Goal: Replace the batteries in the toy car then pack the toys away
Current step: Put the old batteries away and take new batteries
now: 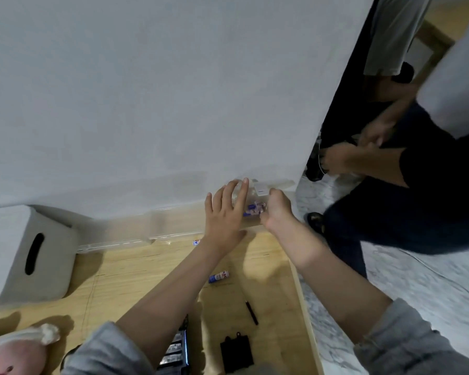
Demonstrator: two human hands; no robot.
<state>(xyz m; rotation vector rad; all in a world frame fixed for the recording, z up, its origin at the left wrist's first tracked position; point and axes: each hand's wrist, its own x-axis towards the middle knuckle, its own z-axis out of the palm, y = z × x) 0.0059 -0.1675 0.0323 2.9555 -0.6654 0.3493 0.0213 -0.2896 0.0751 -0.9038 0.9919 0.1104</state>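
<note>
A clear plastic box (173,226) stands against the white wall at the back of the wooden table (136,269). My left hand (225,212) lies on its right end, fingers spread and fingertips over the top edge. My right hand (278,212) is closed just to the right of it, pinching a small bundle of blue-and-white batteries (255,208) at the box. Two loose batteries lie on the table, one (218,276) below my left wrist and one (196,242) half hidden by it. The toy car (176,350), its battery bay exposed, sits under my left forearm beside a black cover (236,354).
A black screwdriver-like tool (251,312) lies near the table's right edge. A grey bin with a slot handle (25,255) stands at the left. A pink plush toy (16,350) is at the bottom left. Another person (390,163) crouches on the marble floor to the right.
</note>
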